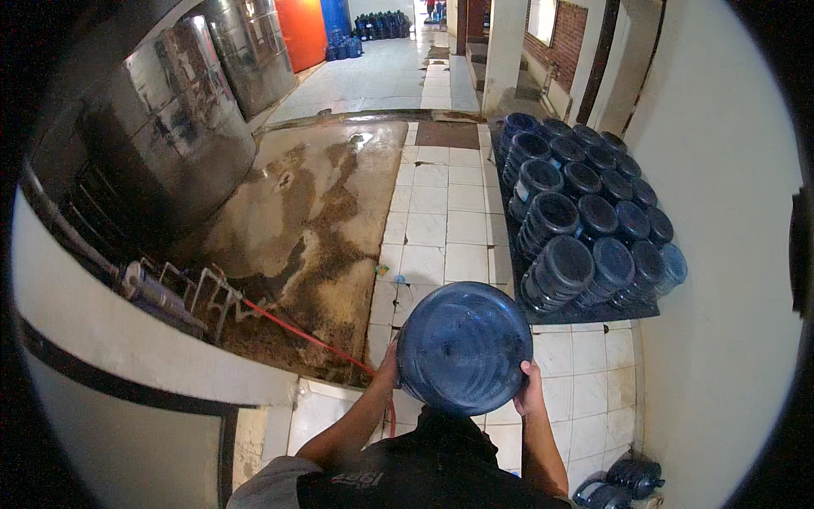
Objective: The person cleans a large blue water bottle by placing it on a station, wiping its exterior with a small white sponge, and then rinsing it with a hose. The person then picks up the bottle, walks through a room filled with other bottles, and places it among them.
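Observation:
A large blue plastic water bottle point(464, 347) is held in front of my chest, its round base facing up toward the camera. My left hand point(389, 366) grips its left side, the fingers mostly hidden behind the bottle wall. On the right side my right hand point(529, 387) presses against it, with the thumb at the rim of the base. The bottle's neck is out of sight underneath. Ahead to the right, rows of similar bottles point(559, 264) stand upside down on a low dark platform point(591, 317).
Tall metal tanks point(184, 102) line the left side above a wet concrete floor point(305, 210). A red hose point(305, 335) runs from a pipe frame point(210, 286) toward me. More bottles point(633, 477) lie by the right wall. White tiles point(426, 223) form a walkway ahead.

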